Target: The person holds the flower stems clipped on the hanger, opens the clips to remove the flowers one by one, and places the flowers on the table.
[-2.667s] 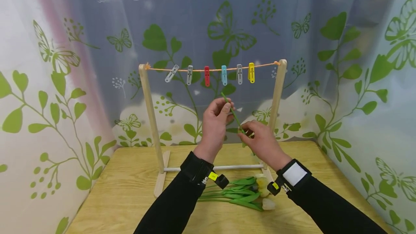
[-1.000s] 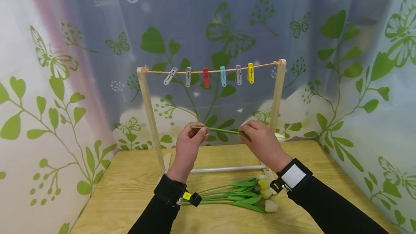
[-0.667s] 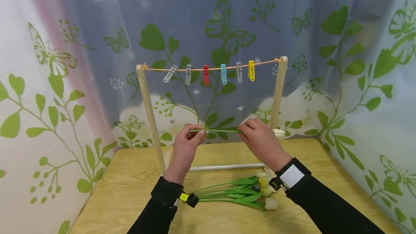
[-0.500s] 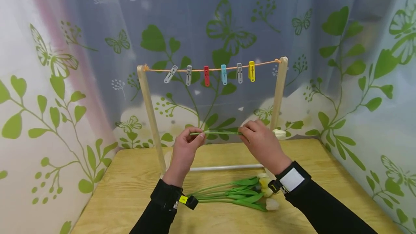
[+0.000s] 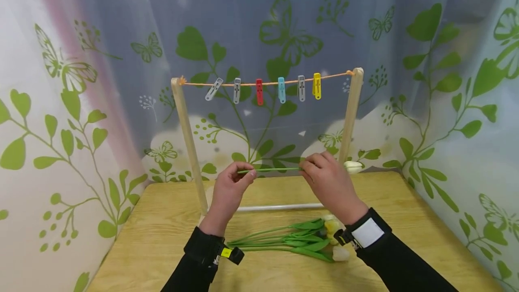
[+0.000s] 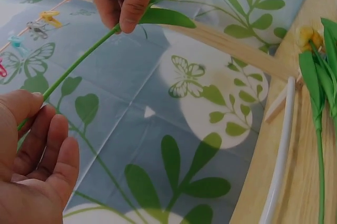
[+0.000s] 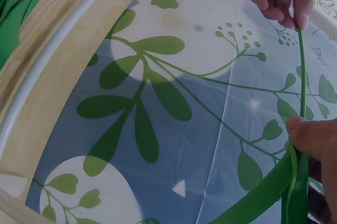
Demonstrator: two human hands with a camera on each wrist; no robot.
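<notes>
A single white tulip (image 5: 352, 167) is held level above the table, its bloom to the right. My left hand (image 5: 229, 193) pinches the stem's tail end between thumb and fingers. Farther up the stem, my right hand (image 5: 330, 184) grips the tulip near its leaves, hiding part of them. In the left wrist view the green stem (image 6: 79, 61) runs straight between the two hands. The right wrist view shows the leaves (image 7: 258, 197) below the right thumb. Several more tulips (image 5: 304, 240) lie on the table under the hands, stems pointing left.
Behind the hands stands a wooden frame (image 5: 350, 116) with an orange string (image 5: 247, 84) across its top. Several clothespins hang on it, among them a red clothespin (image 5: 259, 92) and a yellow clothespin (image 5: 317, 86). A white rod (image 5: 279, 207) joins the posts low down. A printed curtain surrounds the table.
Earlier the hands were close together with the stem slanting up. My left hand has since moved left and down, and the stem now lies level, the white bloom showing past my right hand.
</notes>
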